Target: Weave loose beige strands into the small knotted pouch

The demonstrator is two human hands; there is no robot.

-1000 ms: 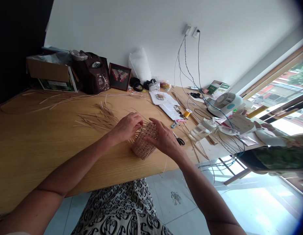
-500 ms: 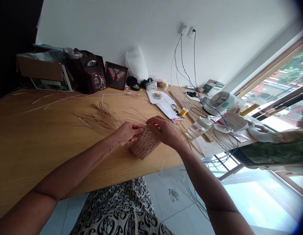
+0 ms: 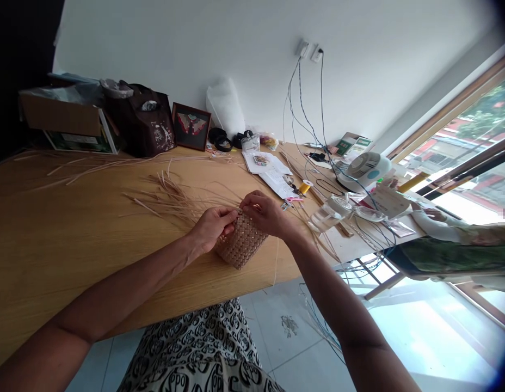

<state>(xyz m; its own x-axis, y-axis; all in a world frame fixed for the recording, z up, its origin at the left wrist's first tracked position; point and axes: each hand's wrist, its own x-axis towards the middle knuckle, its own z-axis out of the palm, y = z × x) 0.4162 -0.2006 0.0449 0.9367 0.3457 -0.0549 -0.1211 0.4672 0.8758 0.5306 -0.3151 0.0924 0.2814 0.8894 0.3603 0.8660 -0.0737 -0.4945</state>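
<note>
Woven cane basket (image 3: 241, 245) upright under both hands, left hand (image 3: 214, 228) with fingers curled around its upper edge, right hand (image 3: 263, 212) with fingertips pinched on its top rim.

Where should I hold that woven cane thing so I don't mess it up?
Probably around the pale, tightly woven cane body, coming from the side nearest you, at the end away from the loose strands. That part looks firm and lies on the table, while the thin, loose cane strands fan out from the other end and could bend.
</note>
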